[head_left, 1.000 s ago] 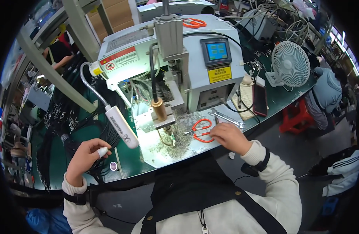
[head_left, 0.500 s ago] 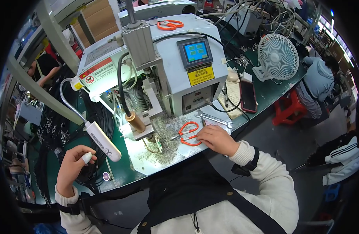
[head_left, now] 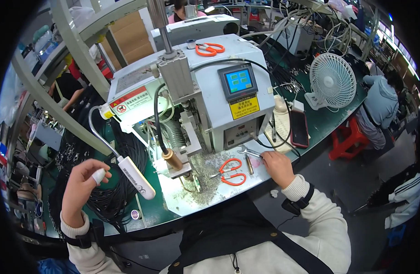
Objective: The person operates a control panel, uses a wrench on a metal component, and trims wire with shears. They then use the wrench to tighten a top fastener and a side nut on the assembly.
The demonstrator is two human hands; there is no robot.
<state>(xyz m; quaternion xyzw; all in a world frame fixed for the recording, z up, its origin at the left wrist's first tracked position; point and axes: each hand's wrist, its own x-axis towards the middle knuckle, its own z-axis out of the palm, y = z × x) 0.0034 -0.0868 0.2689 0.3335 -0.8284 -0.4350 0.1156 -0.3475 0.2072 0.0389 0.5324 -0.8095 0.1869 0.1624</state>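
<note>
My right hand (head_left: pixel 279 169) is on the right end of a silver wrench (head_left: pixel 251 152), its fingers curled over it and hiding that end. Left of the hand lies a small brass-coloured rod (head_left: pixel 249 165), then orange-handled snips (head_left: pixel 233 176), handles spread. My left hand (head_left: pixel 82 189) is raised at the left, fingers loosely bent and holding nothing I can see. A white cover (head_left: pixel 99 175) wraps its thumb. Close to it hangs a white lamp head (head_left: pixel 137 179) on a bendable neck. Between the hands stands a benchtop machine (head_left: pixel 210 123) with a copper-coloured cylinder (head_left: pixel 172 160).
Metal clippings (head_left: pixel 205 192) litter the plate under the machine. Black cable coils (head_left: pixel 114 201) lie at the left. At the right are a phone (head_left: pixel 299 129), a notepad (head_left: pixel 282 125) and a white fan (head_left: pixel 331 81). A person (head_left: pixel 379 105) sits beyond a red stool (head_left: pixel 349 141).
My right hand has moved right from beside the snips onto the wrench, uncovering the brass-coloured rod. The left hand stays raised by the lamp. The whole view has shifted slightly.
</note>
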